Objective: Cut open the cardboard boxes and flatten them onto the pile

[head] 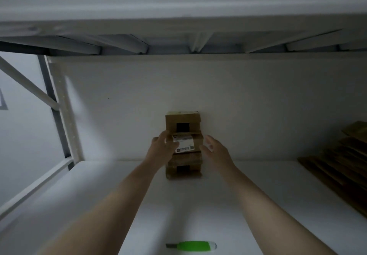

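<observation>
Three small cardboard boxes stand stacked against the back wall of a white shelf. The top box [182,122] has a black patch, the middle box [195,142] carries a white label, and the bottom box [183,170] sits on the shelf. My left hand [161,148] reaches to the left side of the middle box, fingers over its front. My right hand [215,149] is at its right side, fingers extended; whether it touches is unclear. A green utility knife [191,246] lies on the shelf near the front edge, between my forearms.
A pile of flattened cardboard [341,165] lies at the right end of the white shelf [99,195]. Another shelf board runs overhead. A white metal upright [63,111] with a diagonal brace stands at the left.
</observation>
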